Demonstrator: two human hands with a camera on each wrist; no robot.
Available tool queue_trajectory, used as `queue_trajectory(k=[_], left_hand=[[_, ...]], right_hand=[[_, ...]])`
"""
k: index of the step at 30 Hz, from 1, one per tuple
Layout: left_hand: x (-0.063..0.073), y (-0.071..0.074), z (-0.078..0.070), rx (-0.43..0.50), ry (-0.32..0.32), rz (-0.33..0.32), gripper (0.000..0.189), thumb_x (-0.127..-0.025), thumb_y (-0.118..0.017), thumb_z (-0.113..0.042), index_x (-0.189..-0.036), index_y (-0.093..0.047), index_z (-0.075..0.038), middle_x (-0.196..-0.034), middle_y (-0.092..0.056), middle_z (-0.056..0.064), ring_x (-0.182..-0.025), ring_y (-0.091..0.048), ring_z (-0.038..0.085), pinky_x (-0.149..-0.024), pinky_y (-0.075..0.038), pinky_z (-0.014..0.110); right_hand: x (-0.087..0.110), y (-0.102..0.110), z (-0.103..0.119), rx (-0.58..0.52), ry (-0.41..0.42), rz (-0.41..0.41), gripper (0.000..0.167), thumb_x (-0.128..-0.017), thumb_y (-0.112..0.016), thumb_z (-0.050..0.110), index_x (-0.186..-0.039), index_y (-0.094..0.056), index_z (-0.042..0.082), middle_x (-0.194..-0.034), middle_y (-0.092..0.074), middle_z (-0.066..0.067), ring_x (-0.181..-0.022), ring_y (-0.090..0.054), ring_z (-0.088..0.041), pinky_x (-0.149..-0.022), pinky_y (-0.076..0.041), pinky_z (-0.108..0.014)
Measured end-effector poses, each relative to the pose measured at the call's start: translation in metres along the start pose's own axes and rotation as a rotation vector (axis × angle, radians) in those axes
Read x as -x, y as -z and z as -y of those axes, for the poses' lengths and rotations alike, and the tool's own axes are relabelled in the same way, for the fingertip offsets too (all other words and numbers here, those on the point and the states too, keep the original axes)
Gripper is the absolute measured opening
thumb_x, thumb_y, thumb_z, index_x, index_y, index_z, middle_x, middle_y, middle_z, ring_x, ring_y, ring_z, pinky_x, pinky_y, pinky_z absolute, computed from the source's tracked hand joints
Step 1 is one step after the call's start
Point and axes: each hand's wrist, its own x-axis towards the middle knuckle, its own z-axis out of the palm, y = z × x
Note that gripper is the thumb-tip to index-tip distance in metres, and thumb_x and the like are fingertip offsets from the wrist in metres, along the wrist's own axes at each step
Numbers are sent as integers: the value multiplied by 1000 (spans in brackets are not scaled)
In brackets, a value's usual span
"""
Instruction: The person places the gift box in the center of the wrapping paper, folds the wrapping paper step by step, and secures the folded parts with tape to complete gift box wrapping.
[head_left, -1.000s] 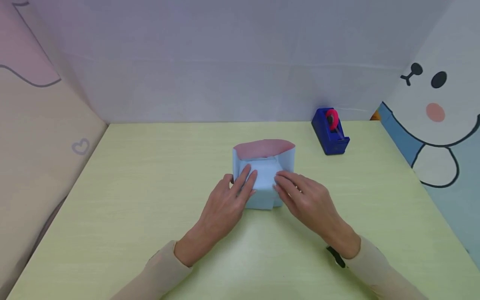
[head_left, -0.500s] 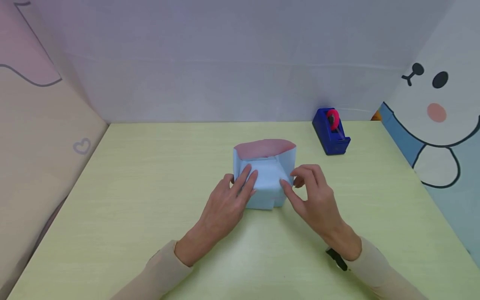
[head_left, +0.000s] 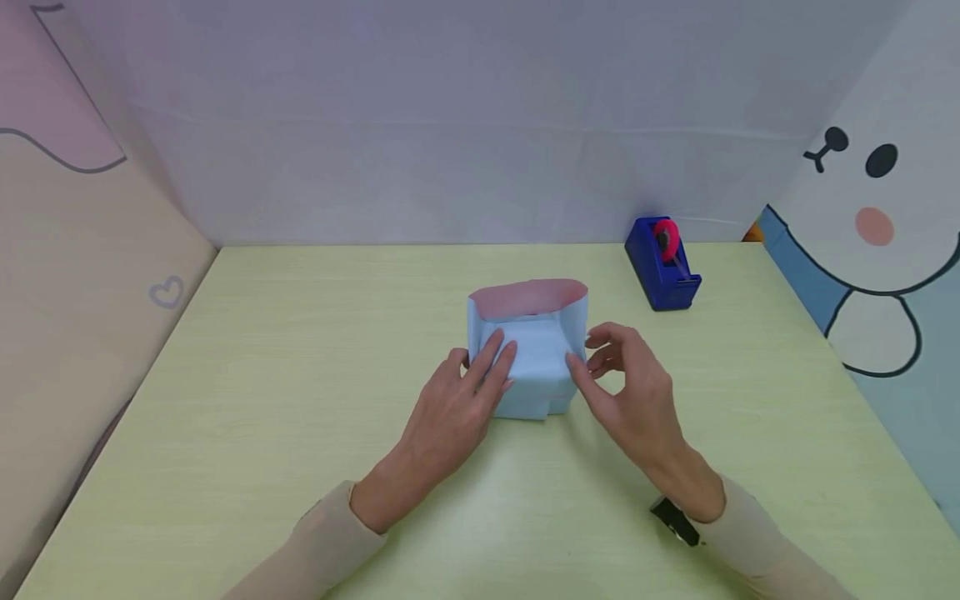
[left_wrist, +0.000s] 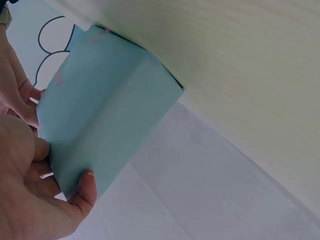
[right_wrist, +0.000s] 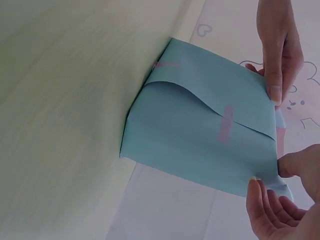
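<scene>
A block-shaped parcel wrapped in light blue paper (head_left: 543,346) stands on the table in the head view, its pink inner side (head_left: 532,297) showing at the raised far flap. My left hand (head_left: 450,417) holds the parcel's left end, two fingers lying across the folded top. At the right end, my right hand (head_left: 637,400) pinches the paper's edge, thumb on top and fingers round the side. The right wrist view shows an overlapping seam on the blue paper (right_wrist: 195,140), crossed by a strip of pink tape (right_wrist: 226,124). Another pink strip (right_wrist: 166,64) lies near the table.
A blue tape dispenser (head_left: 663,279) with a pink roll stands at the table's back right. White wall sheeting (head_left: 420,183) rises behind the pale yellow table (head_left: 315,333), with cartoon-printed panels on both sides.
My right hand has moved right from the top of the parcel to its right edge, and its fingers now bring the flared side paper slightly inward. My left hand has stayed in place.
</scene>
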Motion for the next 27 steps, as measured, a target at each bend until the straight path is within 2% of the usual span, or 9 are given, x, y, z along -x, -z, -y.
queue_trajectory(k=[8, 14, 18, 23, 27], left_hand=[[0, 0, 0, 12, -3, -24, 44, -114, -34, -23, -138, -62, 1, -137, -64, 18, -77, -54, 28, -60, -47, 28], [1, -1, 0, -2, -13, -21, 43, -114, -36, -24, -138, -61, 1, -138, -64, 18, -78, -55, 28, -61, -48, 27], [0, 1, 0, -6, -12, -5, 43, -114, -35, -24, -139, -60, 1, -139, -63, 18, -79, -55, 28, -62, -49, 28], [1, 1, -1, -5, -11, -6, 44, -114, -33, -23, -139, -61, 1, -138, -63, 18, -79, -55, 28, -63, -49, 28], [1, 0, -1, 3, -2, 4, 45, -114, -31, -23, -139, -61, 0, -138, -63, 18, -80, -54, 28, -64, -50, 29]], right_hand=[[-3, -3, 0, -13, 38, 11, 27, -81, -81, -7, -101, -66, 2, -94, -63, -8, -72, -62, -15, -68, -54, -21], [-3, -2, -2, -36, 51, 31, 21, -83, -79, -2, -100, -68, 3, -95, -63, -8, -73, -59, -14, -67, -51, -20], [-5, -2, -4, -66, 42, 43, 16, -87, -76, -5, -99, -70, 3, -93, -65, -5, -74, -60, -12, -66, -52, -19], [-11, -2, -6, -89, -5, 72, 20, -86, -78, -5, -102, -69, 3, -97, -66, -5, -77, -63, -15, -65, -54, -19], [-13, -2, -8, -90, -65, 90, 30, -88, -78, 1, -116, -65, 0, -108, -66, -10, -87, -65, -19, -71, -54, -17]])
